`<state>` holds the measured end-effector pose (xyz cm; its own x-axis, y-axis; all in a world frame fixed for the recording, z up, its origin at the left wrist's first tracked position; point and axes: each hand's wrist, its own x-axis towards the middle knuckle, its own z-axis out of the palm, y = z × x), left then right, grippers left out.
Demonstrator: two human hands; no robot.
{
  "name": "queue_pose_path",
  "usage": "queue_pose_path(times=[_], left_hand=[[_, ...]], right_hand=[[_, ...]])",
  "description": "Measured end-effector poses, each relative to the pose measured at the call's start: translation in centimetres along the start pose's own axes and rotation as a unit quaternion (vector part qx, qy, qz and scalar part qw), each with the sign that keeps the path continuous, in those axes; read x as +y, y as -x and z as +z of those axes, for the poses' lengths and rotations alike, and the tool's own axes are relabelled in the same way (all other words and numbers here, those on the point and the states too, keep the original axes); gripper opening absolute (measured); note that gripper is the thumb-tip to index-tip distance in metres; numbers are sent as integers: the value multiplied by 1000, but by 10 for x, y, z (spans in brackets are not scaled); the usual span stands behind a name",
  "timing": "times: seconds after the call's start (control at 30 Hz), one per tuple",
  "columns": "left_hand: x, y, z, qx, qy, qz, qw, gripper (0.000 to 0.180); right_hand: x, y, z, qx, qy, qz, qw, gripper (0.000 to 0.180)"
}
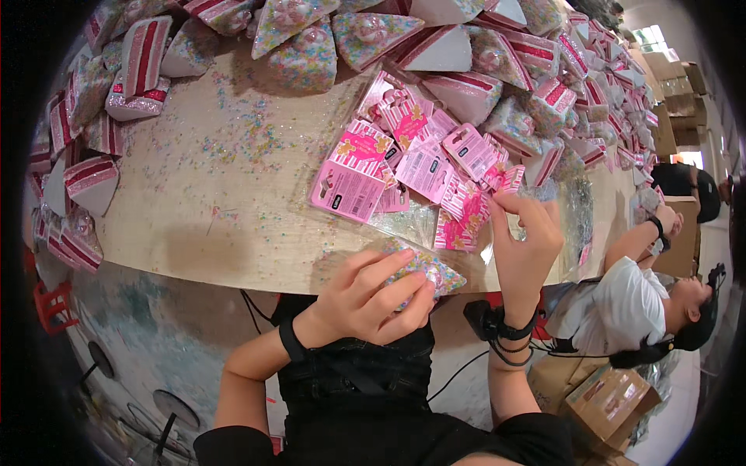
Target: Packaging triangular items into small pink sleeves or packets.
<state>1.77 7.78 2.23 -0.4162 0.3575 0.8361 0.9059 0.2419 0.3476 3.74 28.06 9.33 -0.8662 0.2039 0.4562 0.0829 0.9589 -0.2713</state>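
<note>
Now left hand (371, 299) closed over sprinkle-covered wedge (426, 268) at tabletop (202, 202) near edge; right hand (522, 242) pinching pink card (509, 180) between fingertips.

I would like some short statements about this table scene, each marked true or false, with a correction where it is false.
1. The left hand holds a sprinkle-covered wedge at the table's near edge. True.
2. The right hand is resting flat on the bare table. False: its fingers are raised and pinch at the pile of pink cards in clear wrapping.
3. Wedge-shaped pieces with red glitter stripes are heaped along the far and left sides of the table. True.
4. Nobody else is in view. False: another person in a white shirt sits to the right.
5. Loose coloured sprinkles lie scattered on the tabletop. True.
</note>
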Motion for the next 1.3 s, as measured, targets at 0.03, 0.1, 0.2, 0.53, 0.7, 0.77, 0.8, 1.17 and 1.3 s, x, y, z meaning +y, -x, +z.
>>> queue_pose_path(times=[0.03,0.1,0.2,0.53,0.7,0.77,0.8,1.17,1.3], left_hand=[[0,0,1,2,2,0,1000,24],[0,-1,1,4,0,-2,1000,24],[-1,0,0,2,-1,-3,1000,24],[0,3,1,8,0,-4,1000,23],[0,1,2,7,0,-2,1000,22],[-1,2,1,9,0,-3,1000,22],[-1,1,1,9,-1,-2,1000,22],[-1,-1,3,6,-4,1,1000,21],[-1,0,3,8,-10,8,1000,22]], right_hand=[[1,0,0,-2,-9,-2,1000,13],[4,1,1,3,-11,-9,1000,13],[3,3,0,6,-21,-1,1000,14],[3,9,-1,7,-57,13,998,15],[12,7,6,20,-50,-12,998,16],[14,7,9,24,-46,-13,999,16],[17,7,12,34,-43,-41,998,16],[33,-9,21,158,-125,-67,977,14],[27,-5,-2,248,-289,-5,925,12]])
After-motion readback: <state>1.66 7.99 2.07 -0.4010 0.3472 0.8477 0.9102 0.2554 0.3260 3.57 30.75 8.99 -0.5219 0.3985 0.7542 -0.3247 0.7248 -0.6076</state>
